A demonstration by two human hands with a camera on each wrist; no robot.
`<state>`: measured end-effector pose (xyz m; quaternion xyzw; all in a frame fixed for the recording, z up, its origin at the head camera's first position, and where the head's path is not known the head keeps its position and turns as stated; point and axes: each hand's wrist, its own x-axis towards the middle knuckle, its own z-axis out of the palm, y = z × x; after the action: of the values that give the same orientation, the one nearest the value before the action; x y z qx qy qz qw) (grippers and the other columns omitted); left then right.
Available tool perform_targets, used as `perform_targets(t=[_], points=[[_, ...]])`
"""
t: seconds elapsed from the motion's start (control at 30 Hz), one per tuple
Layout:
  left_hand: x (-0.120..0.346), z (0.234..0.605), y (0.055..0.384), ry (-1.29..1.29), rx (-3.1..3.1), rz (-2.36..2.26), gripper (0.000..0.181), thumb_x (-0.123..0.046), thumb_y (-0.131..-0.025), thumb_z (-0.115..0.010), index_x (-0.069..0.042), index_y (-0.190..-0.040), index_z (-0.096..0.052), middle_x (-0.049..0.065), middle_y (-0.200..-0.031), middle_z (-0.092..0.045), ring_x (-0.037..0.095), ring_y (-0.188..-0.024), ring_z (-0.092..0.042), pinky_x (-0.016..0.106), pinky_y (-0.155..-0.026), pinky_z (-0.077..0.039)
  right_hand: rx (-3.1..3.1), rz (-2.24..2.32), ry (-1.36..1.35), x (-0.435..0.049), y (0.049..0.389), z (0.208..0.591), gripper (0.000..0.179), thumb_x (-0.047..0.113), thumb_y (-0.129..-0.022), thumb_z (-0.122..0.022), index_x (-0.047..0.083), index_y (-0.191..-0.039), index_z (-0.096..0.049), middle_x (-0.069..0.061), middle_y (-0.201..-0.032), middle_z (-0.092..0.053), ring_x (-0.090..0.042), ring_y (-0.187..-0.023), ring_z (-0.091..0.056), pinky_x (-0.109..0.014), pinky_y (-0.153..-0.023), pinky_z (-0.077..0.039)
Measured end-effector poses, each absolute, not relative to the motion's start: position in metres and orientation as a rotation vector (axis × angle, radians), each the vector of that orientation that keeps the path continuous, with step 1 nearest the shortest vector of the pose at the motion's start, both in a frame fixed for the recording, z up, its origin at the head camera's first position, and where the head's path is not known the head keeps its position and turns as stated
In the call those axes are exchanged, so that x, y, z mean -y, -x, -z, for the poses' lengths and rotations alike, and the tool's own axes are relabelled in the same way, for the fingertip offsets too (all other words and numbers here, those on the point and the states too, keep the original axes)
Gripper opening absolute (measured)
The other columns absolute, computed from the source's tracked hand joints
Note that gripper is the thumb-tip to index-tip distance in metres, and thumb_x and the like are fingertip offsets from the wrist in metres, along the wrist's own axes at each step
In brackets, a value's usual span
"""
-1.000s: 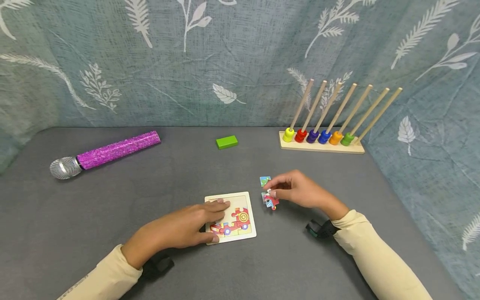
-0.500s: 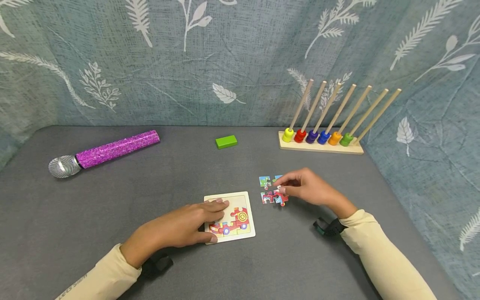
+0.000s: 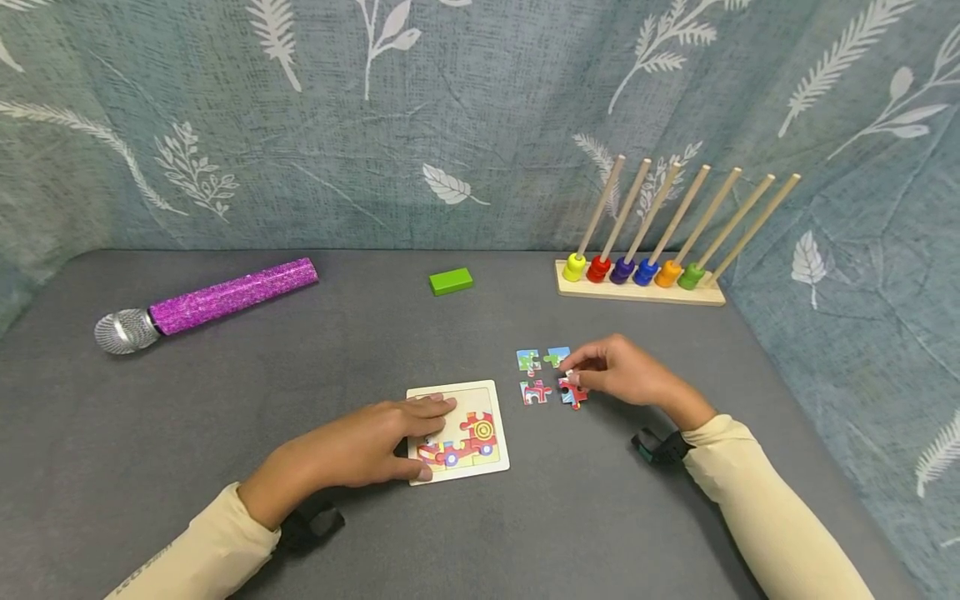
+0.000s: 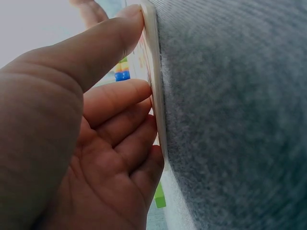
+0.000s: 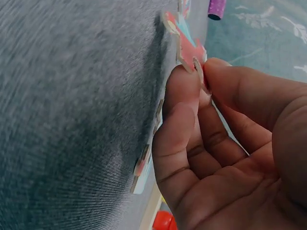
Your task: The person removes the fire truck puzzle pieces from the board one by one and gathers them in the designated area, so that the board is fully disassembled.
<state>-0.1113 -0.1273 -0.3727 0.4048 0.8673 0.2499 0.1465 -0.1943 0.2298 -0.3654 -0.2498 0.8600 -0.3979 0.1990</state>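
We rest our left hand (image 3: 367, 446) on a square, pale wooden puzzle board (image 3: 487, 472), its fingers extended and gripping nothing, beside a red-and-yellow vehicle picture (image 3: 482, 433). To the board's right, we pinch a red-and-blue interlocking puzzle piece (image 3: 574, 396) between the thumb and fingers of our right hand (image 3: 633, 371). Near it, on the dark grey table (image 3: 570, 517), we see two flat green-and-blue pieces (image 3: 528, 360) and a mostly red, notched piece (image 3: 534, 392), each apart from the others.
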Motion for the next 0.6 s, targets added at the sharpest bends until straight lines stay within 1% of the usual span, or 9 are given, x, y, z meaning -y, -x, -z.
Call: perform_targets(t=[0.17, 0.37, 0.6], points=[[0.1274, 0.3735, 0.1112, -1.168, -2.511, -0.711, 0.06, -0.026, -0.087, -0.074, 0.003, -0.135, -0.054, 0.011, -0.15, -0.041, 0.028, -0.136, -0.04, 0.048, -0.105, -0.037, -2.413, 1.107, 0.696, -0.2298, 0.196, 0.3673, 0.019, 0.0, -0.092, -0.062, -0.006, -0.108, -0.07, -0.009, -0.091, -0.071, -0.016, -0.079, -0.065, -0.028, -0.065, -0.053], [0.1273, 0.3728, 0.1106, -1.167, -2.523, -0.702, 0.06, -0.025, -0.086, -0.075, 0.002, -0.135, -0.055, 0.01, -0.149, -0.042, 0.028, -0.136, -0.04, 0.048, -0.105, -0.038, -2.43, 1.099, 0.694, -0.2285, 0.197, 0.3694, 0.019, 0.0, -0.091, -0.063, -0.006, -0.108, -0.07, -0.009, -0.093, -0.071, -0.015, -0.079, -0.065, -0.027, -0.066, -0.052], [0.1273, 0.3713, 0.1103, -1.163, -2.52, -0.708, 0.06, -0.023, -0.086, -0.075, 0.003, -0.136, -0.054, 0.011, -0.149, -0.042, 0.028, -0.136, -0.041, 0.047, -0.105, -0.038, -2.445, 1.086, 0.69, -0.2275, 0.1976, 0.3701, 0.019, 0.001, -0.091, -0.064, -0.006, -0.108, -0.07, -0.007, -0.091, -0.071, -0.014, -0.077, -0.063, -0.026, -0.064, -0.05]])
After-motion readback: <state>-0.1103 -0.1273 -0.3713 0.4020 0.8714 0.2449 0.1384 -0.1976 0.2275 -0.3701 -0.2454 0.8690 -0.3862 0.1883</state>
